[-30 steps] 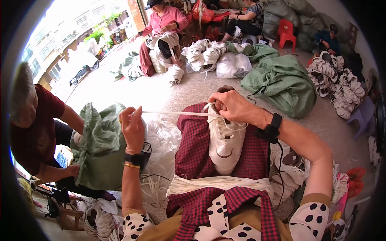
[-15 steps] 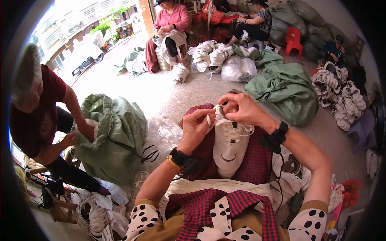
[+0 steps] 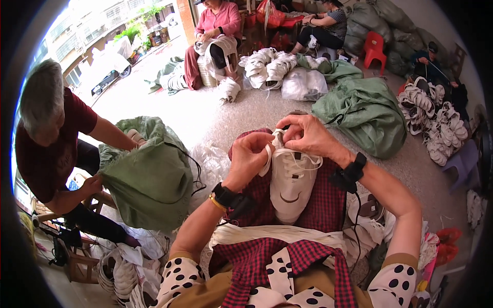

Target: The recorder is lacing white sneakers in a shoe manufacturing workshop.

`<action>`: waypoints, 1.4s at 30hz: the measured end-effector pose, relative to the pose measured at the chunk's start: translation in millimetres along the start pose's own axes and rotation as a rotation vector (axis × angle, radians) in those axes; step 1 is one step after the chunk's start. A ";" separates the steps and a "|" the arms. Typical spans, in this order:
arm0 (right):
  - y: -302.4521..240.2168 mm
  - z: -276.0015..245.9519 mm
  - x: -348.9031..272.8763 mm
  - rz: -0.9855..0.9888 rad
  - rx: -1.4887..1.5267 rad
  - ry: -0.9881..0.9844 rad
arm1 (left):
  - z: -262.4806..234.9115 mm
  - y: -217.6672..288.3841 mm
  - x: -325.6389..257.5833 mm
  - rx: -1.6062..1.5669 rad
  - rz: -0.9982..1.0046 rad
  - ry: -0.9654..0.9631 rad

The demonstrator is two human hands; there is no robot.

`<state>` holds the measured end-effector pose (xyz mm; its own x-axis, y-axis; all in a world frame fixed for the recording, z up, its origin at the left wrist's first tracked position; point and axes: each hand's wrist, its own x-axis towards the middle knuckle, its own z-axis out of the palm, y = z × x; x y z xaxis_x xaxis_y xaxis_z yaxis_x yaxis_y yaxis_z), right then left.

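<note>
A white sneaker (image 3: pixel 290 194) lies on my lap, its toe toward me. A white shoelace (image 3: pixel 267 163) crosses its upper part, with a loop hanging out on the right side. My left hand (image 3: pixel 251 158) is closed, thumb and fingers pinching the lace at the shoe's left upper edge. Closed too, my right hand (image 3: pixel 308 136) pinches at the top of the shoe beside the tongue, apparently on the lace; its fingertips partly hide the spot. Across my lap, nearer me, lies a bundle of white laces (image 3: pixel 277 236) over red-and-black checked cloth (image 3: pixel 323 205).
At the left a person (image 3: pixel 56 128) handles a green sack (image 3: pixel 154 179). Another green sack (image 3: pixel 364 115) lies ahead right. White shoes are heaped at the far middle (image 3: pixel 267 66) and right (image 3: pixel 431 123). Other people sit farther back, near a red chair (image 3: pixel 375 51).
The lace strand that looped up between my hands is pulled lower. My hands stay nearly in place. At left, the person leans and shifts the green sack's mouth, showing shoes inside.
</note>
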<state>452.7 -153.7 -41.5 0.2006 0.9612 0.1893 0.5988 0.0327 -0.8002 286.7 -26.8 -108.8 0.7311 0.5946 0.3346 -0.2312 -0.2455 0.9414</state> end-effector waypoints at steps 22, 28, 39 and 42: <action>4.6 -1.6 6.2 -0.039 -0.027 -0.022 | -7.5 11.4 25.0 0.009 -0.009 -0.218; 4.8 2.9 3.8 -0.035 -0.017 0.008 | -17.0 -13.8 29.6 -0.213 -0.151 -0.331; 6.7 -0.6 12.5 -0.103 -0.048 -0.002 | -6.2 2.4 22.6 -0.213 0.038 -0.223; 20.2 -13.4 10.0 -0.063 0.096 -0.054 | -4.8 1.2 30.4 -0.312 0.000 -0.277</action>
<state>477.2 -147.1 -48.1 0.1213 0.9696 0.2124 0.5314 0.1173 -0.8389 305.6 -5.3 -97.3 0.8662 0.3561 0.3506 -0.3834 0.0234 0.9233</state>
